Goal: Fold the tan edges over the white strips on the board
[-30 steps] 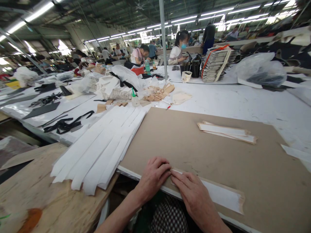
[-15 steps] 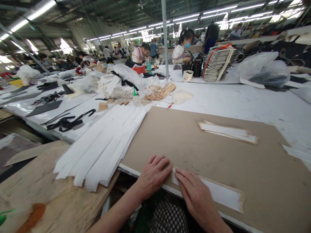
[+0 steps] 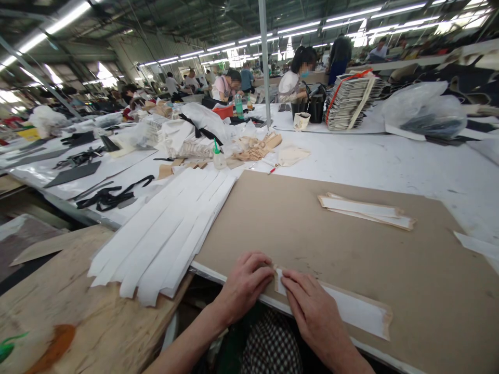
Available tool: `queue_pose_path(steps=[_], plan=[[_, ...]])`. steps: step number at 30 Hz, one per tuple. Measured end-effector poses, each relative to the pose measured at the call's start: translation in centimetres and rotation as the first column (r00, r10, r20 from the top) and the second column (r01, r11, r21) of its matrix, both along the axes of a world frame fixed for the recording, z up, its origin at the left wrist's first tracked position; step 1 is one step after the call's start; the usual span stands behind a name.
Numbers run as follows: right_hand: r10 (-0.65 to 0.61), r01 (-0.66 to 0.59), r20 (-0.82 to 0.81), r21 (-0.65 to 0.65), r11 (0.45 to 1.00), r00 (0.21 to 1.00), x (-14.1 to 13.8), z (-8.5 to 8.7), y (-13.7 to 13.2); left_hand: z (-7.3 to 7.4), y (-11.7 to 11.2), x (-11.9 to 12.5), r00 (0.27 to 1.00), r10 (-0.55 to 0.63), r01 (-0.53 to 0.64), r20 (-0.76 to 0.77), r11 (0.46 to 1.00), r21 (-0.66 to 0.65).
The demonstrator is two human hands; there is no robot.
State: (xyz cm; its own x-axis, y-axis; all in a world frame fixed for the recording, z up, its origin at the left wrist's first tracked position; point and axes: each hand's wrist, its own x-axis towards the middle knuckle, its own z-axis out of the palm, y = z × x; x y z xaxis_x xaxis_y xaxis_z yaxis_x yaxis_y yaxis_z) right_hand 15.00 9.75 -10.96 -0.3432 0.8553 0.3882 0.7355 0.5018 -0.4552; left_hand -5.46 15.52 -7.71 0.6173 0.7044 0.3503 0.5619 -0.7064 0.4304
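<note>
Still, right hand [image 3: 314,311] on strip [image 3: 351,312]

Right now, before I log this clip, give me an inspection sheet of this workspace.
Surface: brown fibreboard on a white-topped table.
Job's things: white strip with tan edges under the hands; small stack of similar strips farther along the board.
Clutter: pile of long white strips beside the board; green-capped bottle; strapped stack of pieces.
Hands: right hand flat on the strip; left hand at its end, by the board's edge.
Cables: nothing seen.
Surroundings: co-workers at long tables under strip lights.
</note>
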Motion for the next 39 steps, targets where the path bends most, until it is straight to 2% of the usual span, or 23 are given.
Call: queue_pose_path(steps=[9, 15, 18, 23, 31, 39], plan=[[-0.016, 0.016, 0.023, 0.015, 1.0, 1.0, -0.04, 0.11, 0.02, 0.09, -0.55, -0.21, 0.993, -0.028, 0.034, -0.113, 0.998, 0.05], [-0.026, 0.025, 0.104, 0.006, 1.0, 0.994, -0.36, 0.36, 0.04, 0.24, -0.6, -0.21, 0.983, -0.047, 0.056, -0.177, 0.997, 0.049], [-0.024, 0.024, 0.124, -0.002, 1.0, 0.992, -0.44, 0.43, 0.05, 0.22, -0.57, -0.21, 0.992, -0.05, 0.049, -0.114, 0.999, -0.011], [-0.02, 0.021, 0.122, -0.007, 1.0, 0.992, -0.44, 0.54, 0.06, 0.25, -0.46, 0.13, 0.998, 0.045, -0.04, 0.045, 0.994, -0.105], [-0.016, 0.018, 0.12, -0.014, 1.0, 0.993, -0.44, 0.45, 0.05, 0.2, -0.2, 0.54, 0.999, 0.04, -0.04, -0.011, 0.999, -0.007], [-0.011, 0.012, 0.117, -0.009, 1.0, 0.993, -0.41, 0.35, 0.08, 0.04, -0.43, 0.48, 0.983, -0.002, 0.02, -0.182, 0.995, 0.096]])
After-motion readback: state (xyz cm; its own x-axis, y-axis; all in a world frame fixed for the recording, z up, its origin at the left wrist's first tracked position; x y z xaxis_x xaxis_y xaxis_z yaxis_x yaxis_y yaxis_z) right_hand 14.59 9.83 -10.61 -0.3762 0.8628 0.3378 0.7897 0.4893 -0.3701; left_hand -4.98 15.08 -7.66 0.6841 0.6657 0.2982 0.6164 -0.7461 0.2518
